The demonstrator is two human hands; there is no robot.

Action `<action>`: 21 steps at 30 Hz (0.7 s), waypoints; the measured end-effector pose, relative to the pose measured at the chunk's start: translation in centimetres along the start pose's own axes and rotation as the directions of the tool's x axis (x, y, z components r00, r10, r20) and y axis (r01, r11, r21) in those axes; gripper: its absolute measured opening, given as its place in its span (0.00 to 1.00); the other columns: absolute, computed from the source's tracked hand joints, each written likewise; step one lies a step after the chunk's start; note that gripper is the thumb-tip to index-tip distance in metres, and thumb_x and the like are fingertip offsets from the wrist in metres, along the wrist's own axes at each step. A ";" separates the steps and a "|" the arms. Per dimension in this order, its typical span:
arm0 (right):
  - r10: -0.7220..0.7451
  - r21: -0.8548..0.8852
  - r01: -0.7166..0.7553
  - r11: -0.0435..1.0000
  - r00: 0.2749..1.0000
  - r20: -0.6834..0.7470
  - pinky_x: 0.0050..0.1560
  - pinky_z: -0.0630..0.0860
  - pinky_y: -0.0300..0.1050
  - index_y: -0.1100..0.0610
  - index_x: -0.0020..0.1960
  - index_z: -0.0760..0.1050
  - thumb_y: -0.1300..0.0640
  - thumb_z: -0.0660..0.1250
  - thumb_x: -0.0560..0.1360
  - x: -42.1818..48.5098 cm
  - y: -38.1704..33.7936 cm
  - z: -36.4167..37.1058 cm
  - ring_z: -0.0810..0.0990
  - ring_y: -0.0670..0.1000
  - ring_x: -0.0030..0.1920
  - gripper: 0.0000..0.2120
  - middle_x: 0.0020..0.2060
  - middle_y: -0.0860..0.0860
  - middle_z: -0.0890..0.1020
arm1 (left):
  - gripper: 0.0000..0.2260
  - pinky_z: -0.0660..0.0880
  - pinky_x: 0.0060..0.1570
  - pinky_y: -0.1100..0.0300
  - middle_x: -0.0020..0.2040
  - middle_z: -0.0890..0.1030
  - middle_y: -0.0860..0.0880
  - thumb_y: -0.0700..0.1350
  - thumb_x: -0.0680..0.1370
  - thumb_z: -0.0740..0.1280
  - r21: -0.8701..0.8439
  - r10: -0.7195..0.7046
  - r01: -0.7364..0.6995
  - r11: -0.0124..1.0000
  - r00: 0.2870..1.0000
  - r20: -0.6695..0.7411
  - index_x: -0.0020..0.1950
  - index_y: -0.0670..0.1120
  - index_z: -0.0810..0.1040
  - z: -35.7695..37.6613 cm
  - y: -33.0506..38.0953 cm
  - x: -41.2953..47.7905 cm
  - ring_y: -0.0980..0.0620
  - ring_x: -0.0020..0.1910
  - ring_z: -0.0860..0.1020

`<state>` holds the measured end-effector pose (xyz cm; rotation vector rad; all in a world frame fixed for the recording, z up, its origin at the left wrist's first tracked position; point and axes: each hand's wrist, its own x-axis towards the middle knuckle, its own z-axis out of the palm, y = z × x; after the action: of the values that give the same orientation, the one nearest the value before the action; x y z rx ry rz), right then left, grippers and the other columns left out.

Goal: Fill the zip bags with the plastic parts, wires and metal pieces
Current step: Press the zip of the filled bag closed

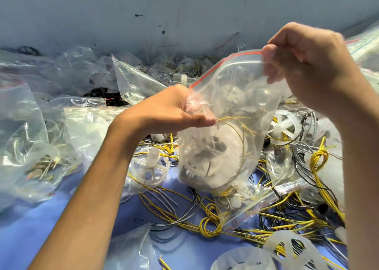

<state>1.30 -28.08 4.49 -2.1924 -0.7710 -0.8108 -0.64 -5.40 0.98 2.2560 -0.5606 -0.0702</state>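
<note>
The person holds a clear zip bag up off the surface with both hands, which are set apart at opposite ends of its mouth. The left hand pinches the lower end of the red-edged zip strip, fingers curled round the crumpled plastic. The right hand grips the higher end, so the mouth runs on a slant, rising toward the right. Inside the bag sit white plastic parts, packed toward the bottom, and a thin yellow wire looping across the middle. Whether the strip is sealed I cannot tell. Just below and left of the bag stands a white spoked wheel. Another spoked wheel lies just right of it, partly hidden behind its edge. Directly beneath the bag a flat empty bag rests on tangled yellow and grey wires, spread over a blue tabletop. Well to the left of the bag is a heap of filled bags, and behind it more bags are piled against a grey wall. Below and to the right, near the frame's bottom edge, are white plastic rings.
</note>
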 end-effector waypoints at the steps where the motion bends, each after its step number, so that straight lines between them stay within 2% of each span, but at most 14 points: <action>1: -0.011 0.002 0.010 1.000 1.000 0.006 0.37 0.77 0.44 0.59 0.44 0.75 0.54 0.61 0.78 0.0 0.1 -0.2 0.78 0.40 0.29 0.09 0.31 0.40 0.77 | 0.12 0.66 0.34 0.63 0.33 0.79 0.43 0.48 0.74 0.71 -0.004 0.018 -0.018 1.000 1.000 -0.012 0.36 0.41 0.79 -0.1 0.1 -0.1 0.56 0.33 0.72; 3: -0.014 0.005 0.014 1.000 1.000 0.019 0.38 0.77 0.46 0.58 0.44 0.76 0.52 0.62 0.77 0.0 0.2 -0.4 0.79 0.41 0.29 0.10 0.30 0.38 0.78 | 0.15 0.64 0.32 0.63 0.30 0.74 0.46 0.49 0.74 0.70 -0.008 0.053 -0.054 0.999 0.998 -0.028 0.34 0.40 0.76 -0.1 0.2 0.0 0.55 0.32 0.69; 5: -0.013 0.008 0.013 1.000 1.000 0.023 0.38 0.77 0.45 0.59 0.44 0.76 0.53 0.62 0.77 0.0 0.2 -0.3 0.80 0.42 0.30 0.10 0.32 0.40 0.78 | 0.15 0.66 0.36 0.62 0.38 0.81 0.40 0.50 0.74 0.69 -0.009 0.081 -0.081 0.997 0.995 -0.053 0.44 0.37 0.82 -0.2 0.1 0.0 0.51 0.37 0.74; 7: -0.005 0.014 0.004 1.000 1.000 0.021 0.38 0.77 0.43 0.59 0.44 0.76 0.54 0.62 0.77 0.0 0.2 -0.4 0.80 0.42 0.31 0.10 0.33 0.42 0.79 | 0.09 0.72 0.41 0.62 0.44 0.84 0.41 0.46 0.75 0.70 -0.016 0.114 -0.116 0.993 0.990 -0.088 0.48 0.40 0.84 -0.2 0.3 0.0 0.52 0.42 0.79; 9: 0.007 0.009 -0.008 1.000 1.000 0.023 0.38 0.77 0.42 0.59 0.44 0.76 0.54 0.62 0.78 -0.1 0.0 -0.4 0.80 0.42 0.31 0.09 0.33 0.42 0.79 | 0.04 0.78 0.43 0.62 0.44 0.85 0.44 0.40 0.76 0.69 -0.091 0.143 -0.155 0.984 0.981 -0.128 0.46 0.43 0.83 -0.1 0.5 -0.1 0.54 0.42 0.82; 11: 0.022 0.016 -0.022 1.000 1.000 0.018 0.39 0.77 0.43 0.58 0.44 0.75 0.54 0.62 0.78 -0.1 -0.2 -0.4 0.80 0.44 0.32 0.08 0.33 0.42 0.79 | 0.04 0.77 0.40 0.66 0.42 0.85 0.49 0.37 0.76 0.68 -0.199 0.146 -0.180 0.963 0.973 -0.177 0.44 0.43 0.82 0.1 0.7 -0.1 0.56 0.40 0.83; 14: 0.037 0.021 -0.037 0.999 0.999 -0.007 0.42 0.75 0.42 0.55 0.49 0.74 0.50 0.62 0.78 -0.1 -0.4 -0.6 0.79 0.42 0.34 0.09 0.35 0.40 0.78 | 0.05 0.80 0.41 0.61 0.39 0.85 0.48 0.34 0.76 0.67 -0.262 0.154 -0.234 0.936 0.944 -0.293 0.44 0.35 0.81 0.3 1.0 0.2 0.51 0.38 0.83; 16: 0.105 0.086 -0.106 0.991 0.994 0.016 0.40 0.76 0.38 0.53 0.58 0.70 0.45 0.63 0.76 -0.1 -0.8 -0.4 0.79 0.43 0.37 0.16 0.40 0.40 0.75 | 0.06 0.80 0.41 0.58 0.36 0.85 0.50 0.34 0.77 0.66 -0.286 0.166 -0.289 0.914 0.907 -0.387 0.43 0.36 0.81 0.3 1.3 0.3 0.50 0.36 0.82; 17: 0.147 0.146 -0.153 0.977 0.988 0.054 0.41 0.79 0.40 0.53 0.64 0.65 0.42 0.63 0.75 -0.2 -1.0 -0.3 0.80 0.45 0.39 0.23 0.43 0.42 0.75 | 0.07 0.80 0.41 0.58 0.34 0.84 0.51 0.34 0.77 0.66 -0.291 0.170 -0.317 0.903 0.884 -0.434 0.42 0.38 0.82 0.3 1.4 0.4 0.50 0.35 0.82; 19: 0.198 0.248 -0.226 0.942 0.971 0.133 0.41 0.82 0.47 0.53 0.74 0.50 0.37 0.63 0.72 -0.2 -1.4 0.0 0.82 0.45 0.45 0.40 0.47 0.43 0.75 | 0.08 0.79 0.40 0.57 0.33 0.84 0.51 0.34 0.77 0.65 -0.312 0.155 -0.363 0.878 0.832 -0.533 0.40 0.40 0.82 0.3 1.8 0.5 0.52 0.34 0.82; 21: 0.224 0.306 -0.282 0.909 0.951 0.213 0.43 0.82 0.47 0.52 0.77 0.34 0.32 0.62 0.68 -0.2 -1.5 0.1 0.81 0.41 0.52 0.52 0.49 0.41 0.78 | 0.12 0.79 0.40 0.56 0.33 0.84 0.50 0.35 0.77 0.66 -0.370 0.090 -0.400 0.838 0.771 -0.631 0.36 0.43 0.83 0.4 2.3 0.8 0.51 0.34 0.82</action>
<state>0.15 -27.16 4.80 -2.0145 -0.6334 -0.3311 -0.83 -7.41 2.43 1.5581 -0.4327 0.5653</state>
